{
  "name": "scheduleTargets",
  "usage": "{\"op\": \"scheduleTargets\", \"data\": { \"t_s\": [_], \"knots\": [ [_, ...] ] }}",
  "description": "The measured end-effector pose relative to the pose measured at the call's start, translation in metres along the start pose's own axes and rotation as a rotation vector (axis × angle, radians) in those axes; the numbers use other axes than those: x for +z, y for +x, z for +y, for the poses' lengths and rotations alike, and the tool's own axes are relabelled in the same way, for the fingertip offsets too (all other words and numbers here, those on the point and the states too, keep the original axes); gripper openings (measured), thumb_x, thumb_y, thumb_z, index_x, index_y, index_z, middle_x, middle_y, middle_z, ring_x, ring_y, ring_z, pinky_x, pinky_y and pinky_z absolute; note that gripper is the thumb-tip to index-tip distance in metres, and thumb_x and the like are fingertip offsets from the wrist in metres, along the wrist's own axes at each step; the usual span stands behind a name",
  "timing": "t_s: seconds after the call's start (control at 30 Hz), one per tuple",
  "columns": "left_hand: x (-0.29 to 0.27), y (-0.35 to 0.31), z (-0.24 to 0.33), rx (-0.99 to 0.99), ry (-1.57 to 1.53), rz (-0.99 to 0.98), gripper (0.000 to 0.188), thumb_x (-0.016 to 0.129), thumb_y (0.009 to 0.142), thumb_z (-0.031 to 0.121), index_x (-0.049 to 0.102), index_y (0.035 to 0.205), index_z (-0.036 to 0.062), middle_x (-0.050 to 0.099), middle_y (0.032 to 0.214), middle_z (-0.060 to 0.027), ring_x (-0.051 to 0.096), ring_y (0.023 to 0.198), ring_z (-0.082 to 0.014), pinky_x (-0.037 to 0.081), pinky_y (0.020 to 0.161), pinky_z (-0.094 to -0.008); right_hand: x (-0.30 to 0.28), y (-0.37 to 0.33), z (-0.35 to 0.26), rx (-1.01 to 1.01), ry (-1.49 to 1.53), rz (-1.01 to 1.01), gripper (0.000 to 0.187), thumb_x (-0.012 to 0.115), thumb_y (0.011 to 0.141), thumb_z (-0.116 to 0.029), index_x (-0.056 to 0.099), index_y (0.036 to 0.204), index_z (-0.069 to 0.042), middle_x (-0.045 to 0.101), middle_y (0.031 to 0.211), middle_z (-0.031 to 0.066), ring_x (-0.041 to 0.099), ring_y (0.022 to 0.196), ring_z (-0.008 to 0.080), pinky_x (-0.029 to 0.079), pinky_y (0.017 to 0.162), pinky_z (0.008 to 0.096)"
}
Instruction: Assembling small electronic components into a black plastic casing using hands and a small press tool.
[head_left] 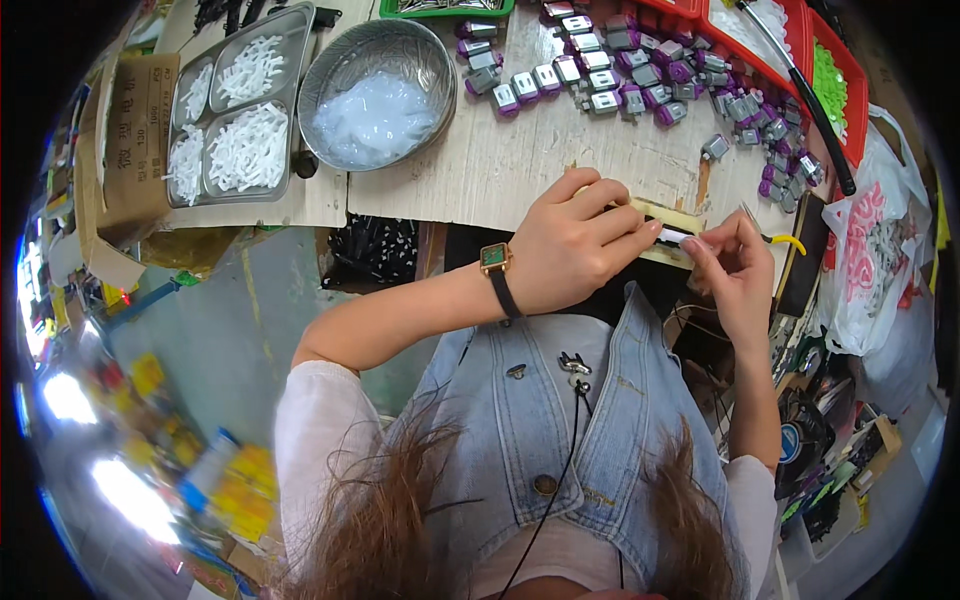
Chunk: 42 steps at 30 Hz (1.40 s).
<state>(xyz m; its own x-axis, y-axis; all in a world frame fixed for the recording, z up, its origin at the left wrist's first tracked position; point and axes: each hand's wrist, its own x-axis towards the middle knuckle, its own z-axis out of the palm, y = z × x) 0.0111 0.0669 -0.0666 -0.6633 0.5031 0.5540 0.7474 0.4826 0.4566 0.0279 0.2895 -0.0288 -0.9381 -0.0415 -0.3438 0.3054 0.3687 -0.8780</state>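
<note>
Here, a small white piece (672, 235) sits pinched between the two hands at the near edge of the table (480, 170), over a pale yellow block (672, 222) on that edge. The left hand (575, 245), with a watch (495, 258) on its wrist, is curled with fingers stretched to the piece's left end; the right hand (735, 268) closes thumb and fingertips on its other end. Just beyond the right hand lie yellow-handled pliers (785, 240). Farther back on the table, a round metal bowl (420, 50) holds clear plastic bits, and left of it a divided metal tray (290, 20) holds white plastic parts in each compartment. Right of the bowl spreads a loose pile of small grey and purple motors (640, 75), with red bins (800, 40) behind. Bare tabletop lies between bowl and hands.
</note>
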Motion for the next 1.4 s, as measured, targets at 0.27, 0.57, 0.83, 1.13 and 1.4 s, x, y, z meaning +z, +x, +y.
{"op": "scheduleTargets", "data": {
  "t_s": [0.27, 0.57, 0.83, 1.13, 1.4],
  "knots": [
    [0.001, 0.000, 0.000, 0.015, 0.028, -0.008, 0.036, 0.069, 0.065, 0.009, 0.070, 0.101, 0.0103, 0.064, 0.089, 0.0022, 0.060, 0.088, -0.0180, 0.045, 0.081, -0.0355, 0.004, 0.000, 0.004, 0.030, 0.085, 0.019, 0.018, 0.070, 0.087, -0.011, 0.053, 0.083, -0.006, 0.055, 0.061, -0.0022, 0.048, 0.048, 0.0021, 0.036, 0.042, 0.0168],
    [0.000, 0.002, 0.002, 0.027, 0.020, -0.013, 0.042, 0.071, 0.062, 0.009, 0.070, 0.103, 0.0103, 0.062, 0.085, 0.0013, 0.059, 0.085, -0.0192, 0.046, 0.079, -0.0348, 0.002, -0.002, 0.003, 0.164, 0.102, -0.011, 0.019, 0.070, 0.088, -0.014, 0.054, 0.083, -0.005, 0.056, 0.060, -0.0007, 0.050, 0.047, 0.0029, 0.037, 0.039, 0.0173],
    [0.001, 0.002, -0.001, 0.027, 0.046, -0.036, 0.042, 0.071, 0.061, 0.009, 0.070, 0.103, 0.0115, 0.062, 0.084, 0.0020, 0.058, 0.084, -0.0191, 0.045, 0.076, -0.0332, 0.008, 0.000, 0.008, 0.004, 0.071, 0.036, 0.021, 0.071, 0.087, -0.015, 0.054, 0.080, -0.005, 0.054, 0.058, -0.0024, 0.047, 0.048, 0.0015, 0.033, 0.041, 0.0172],
    [0.004, 0.002, -0.001, 0.064, 0.060, -0.055, 0.040, 0.068, 0.065, 0.010, 0.069, 0.105, 0.0083, 0.061, 0.087, -0.0008, 0.058, 0.086, -0.0204, 0.045, 0.076, -0.0347, 0.009, 0.000, 0.012, -0.027, -0.034, 0.101, 0.025, 0.074, 0.084, -0.013, 0.051, 0.080, -0.006, 0.050, 0.058, -0.0042, 0.042, 0.052, 0.0010, 0.032, 0.047, 0.0194],
    [-0.002, -0.002, 0.007, 0.082, 0.053, -0.085, 0.037, 0.069, 0.074, 0.011, 0.065, 0.109, -0.0004, 0.061, 0.095, -0.0071, 0.059, 0.092, -0.0237, 0.046, 0.079, -0.0362, -0.027, 0.022, 0.010, -0.101, -0.413, -0.044, 0.031, 0.063, 0.091, -0.026, 0.049, 0.078, -0.003, 0.048, 0.058, 0.0071, 0.047, 0.053, 0.0113, 0.036, 0.049, 0.0297]
  ]
}}
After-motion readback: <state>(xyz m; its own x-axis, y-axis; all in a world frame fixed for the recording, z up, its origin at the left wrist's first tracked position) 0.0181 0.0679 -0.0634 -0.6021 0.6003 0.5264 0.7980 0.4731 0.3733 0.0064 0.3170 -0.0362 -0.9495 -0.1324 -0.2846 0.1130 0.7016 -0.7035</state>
